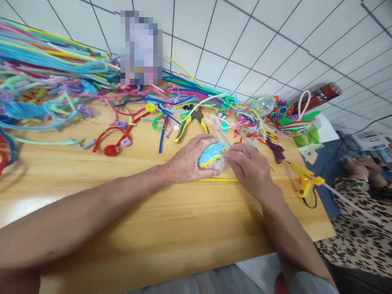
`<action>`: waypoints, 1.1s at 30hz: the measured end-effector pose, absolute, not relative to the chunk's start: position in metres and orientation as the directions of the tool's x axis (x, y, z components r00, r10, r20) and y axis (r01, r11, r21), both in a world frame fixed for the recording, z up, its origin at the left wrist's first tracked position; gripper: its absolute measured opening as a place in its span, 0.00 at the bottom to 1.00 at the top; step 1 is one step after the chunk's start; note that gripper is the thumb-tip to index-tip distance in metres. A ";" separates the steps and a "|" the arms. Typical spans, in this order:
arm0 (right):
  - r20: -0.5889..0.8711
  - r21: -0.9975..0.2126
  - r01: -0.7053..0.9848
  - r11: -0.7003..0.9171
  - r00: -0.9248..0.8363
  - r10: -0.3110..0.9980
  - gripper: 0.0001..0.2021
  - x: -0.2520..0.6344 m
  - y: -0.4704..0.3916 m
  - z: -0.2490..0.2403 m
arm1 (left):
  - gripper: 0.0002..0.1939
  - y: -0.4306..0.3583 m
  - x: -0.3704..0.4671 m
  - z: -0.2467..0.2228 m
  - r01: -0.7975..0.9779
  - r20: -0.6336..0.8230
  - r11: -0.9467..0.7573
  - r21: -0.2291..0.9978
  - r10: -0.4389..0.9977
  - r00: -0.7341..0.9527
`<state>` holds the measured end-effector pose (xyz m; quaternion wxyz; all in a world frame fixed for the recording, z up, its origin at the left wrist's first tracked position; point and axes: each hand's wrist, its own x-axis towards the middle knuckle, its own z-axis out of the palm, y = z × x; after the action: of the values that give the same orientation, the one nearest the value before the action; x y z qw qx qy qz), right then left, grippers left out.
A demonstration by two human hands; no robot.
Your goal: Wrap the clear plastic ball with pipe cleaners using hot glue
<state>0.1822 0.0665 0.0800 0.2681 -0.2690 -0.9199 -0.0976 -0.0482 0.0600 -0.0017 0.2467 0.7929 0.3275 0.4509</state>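
My left hand [190,160] is wrapped round the side of a small rounded craft piece [212,155], steadying it over the wooden table [153,237]. Its upper part is blue, its lower part pale grey, and a yellow pipe cleaner strip [211,162] runs across the middle. At the right end of this strip, the thumb and fingers of my right hand [249,165] pinch together; the strip's end is hidden there. Just below both hands a straight yellow pipe cleaner [219,179] lies on the tabletop.
Pliers [192,120] with yellow-green handles lie beyond my hands. Coloured pipe cleaners [58,57] pile up along the white tiled wall. A yellow glue gun [303,179] sits at the right edge. Someone in leopard print [361,237] is at the far right.
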 end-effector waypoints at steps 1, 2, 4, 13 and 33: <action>0.552 0.047 0.549 0.834 -0.711 0.437 0.11 0.183 0.066 0.079 | 0.43 0.060 -0.048 -0.002 0.299 0.559 -0.670 0.679 0.737 0.381; 0.553 0.055 0.555 0.830 -0.709 0.438 0.11 0.183 0.066 0.078 | 0.43 0.060 -0.048 -0.002 0.301 0.562 -0.674 0.675 0.734 0.382; 0.542 0.055 0.565 0.823 -0.709 0.451 0.12 0.184 0.066 0.076 | 0.44 0.060 -0.049 -0.002 0.304 0.557 -0.670 0.678 0.737 0.383; 0.619 0.029 0.549 0.835 -0.666 0.416 0.21 0.185 0.061 0.074 | 0.43 0.060 -0.048 -0.003 0.298 0.568 -0.674 0.676 0.734 0.372; 0.652 0.039 0.546 0.837 -0.649 0.392 0.21 0.178 0.053 0.059 | 0.41 0.060 -0.048 -0.002 0.290 0.578 -0.677 0.676 0.731 0.362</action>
<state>0.1784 0.0535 0.0591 0.3284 -0.2604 -0.9004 -0.1167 -0.0479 0.0605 -0.0025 0.2385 0.7901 0.3231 0.4632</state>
